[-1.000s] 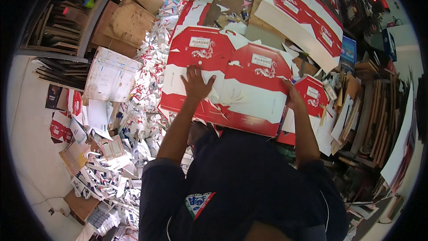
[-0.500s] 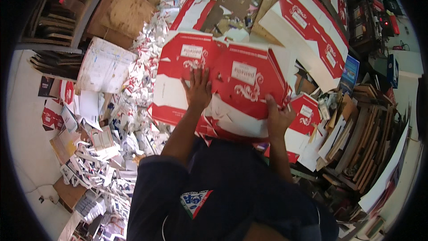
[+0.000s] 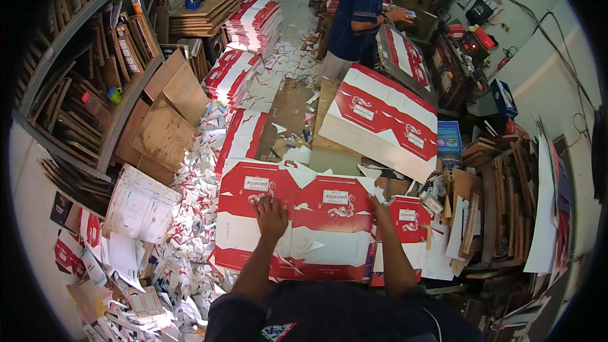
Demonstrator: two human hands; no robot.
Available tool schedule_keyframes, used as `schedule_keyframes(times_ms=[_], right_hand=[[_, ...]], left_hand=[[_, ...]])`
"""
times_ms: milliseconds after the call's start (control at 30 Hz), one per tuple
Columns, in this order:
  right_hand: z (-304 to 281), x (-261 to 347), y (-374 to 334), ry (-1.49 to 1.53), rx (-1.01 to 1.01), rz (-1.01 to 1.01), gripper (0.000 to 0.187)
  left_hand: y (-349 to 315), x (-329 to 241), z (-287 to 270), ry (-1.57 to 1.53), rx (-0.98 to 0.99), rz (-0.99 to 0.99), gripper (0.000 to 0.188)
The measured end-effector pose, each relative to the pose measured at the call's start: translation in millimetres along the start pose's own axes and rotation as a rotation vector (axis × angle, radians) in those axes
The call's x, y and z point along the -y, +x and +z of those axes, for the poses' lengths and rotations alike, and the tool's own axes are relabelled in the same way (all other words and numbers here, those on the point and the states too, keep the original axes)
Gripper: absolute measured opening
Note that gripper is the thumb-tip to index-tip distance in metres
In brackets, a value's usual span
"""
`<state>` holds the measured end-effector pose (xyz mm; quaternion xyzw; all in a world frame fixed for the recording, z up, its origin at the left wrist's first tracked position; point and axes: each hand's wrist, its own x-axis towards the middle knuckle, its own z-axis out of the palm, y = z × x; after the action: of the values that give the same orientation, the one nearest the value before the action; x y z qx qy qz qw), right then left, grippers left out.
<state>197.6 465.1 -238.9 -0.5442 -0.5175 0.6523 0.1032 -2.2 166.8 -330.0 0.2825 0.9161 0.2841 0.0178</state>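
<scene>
A stack of flat red-and-white die-cut cardboard box blanks [image 3: 316, 228] lies in front of me. My left hand [image 3: 271, 216] rests flat on its top sheet, fingers spread. My right hand [image 3: 378, 210] grips the stack's right edge, fingers partly hidden behind the sheets. A smaller red-and-white blank [image 3: 408, 215] lies just right of that hand.
A tall pile of the same blanks [image 3: 380, 120] stands beyond, more piles [image 3: 253, 25] at the back left. Paper offcuts [image 3: 190, 215] cover the floor on the left. Shelves with wooden boards [image 3: 95, 88] stand left, stacked boards [image 3: 500, 202] right. Another person [image 3: 361, 12] works at a far table.
The view has lifted, showing more of the room. The stack now lies flatter and squarer before me. My left hand stays on top; my right hand moved up along the right edge.
</scene>
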Motion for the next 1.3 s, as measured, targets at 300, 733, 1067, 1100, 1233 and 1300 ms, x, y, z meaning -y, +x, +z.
schedule_keyframes(times_ms=[300,733,1067,1100,1233,1300], right_hand=[[9.6,4.6,95.9,-0.371,-0.167,-0.558,0.069],[91.7,60.8,-67.6,-0.212,-0.338,-0.742,0.049],[25.8,43.9,80.1,-0.028,0.097,0.036,0.072],[14.6,51.2,95.4,-0.030,0.185,0.061,0.069],[4.7,85.0,117.0,-0.299,0.422,0.136,0.044],[-7.3,85.0,127.9,-0.507,0.437,0.019,0.027]], left_hand=[[9.9,-3.6,11.8,0.040,0.055,0.018,0.050],[8.1,13.9,8.2,0.319,0.138,-0.036,0.054],[15.7,5.6,8.8,0.304,0.114,-0.037,0.057],[16.8,4.1,8.4,0.293,0.113,-0.030,0.057],[15.2,4.3,6.3,0.266,0.095,-0.034,0.056],[15.2,2.9,5.8,0.260,0.083,-0.025,0.056]])
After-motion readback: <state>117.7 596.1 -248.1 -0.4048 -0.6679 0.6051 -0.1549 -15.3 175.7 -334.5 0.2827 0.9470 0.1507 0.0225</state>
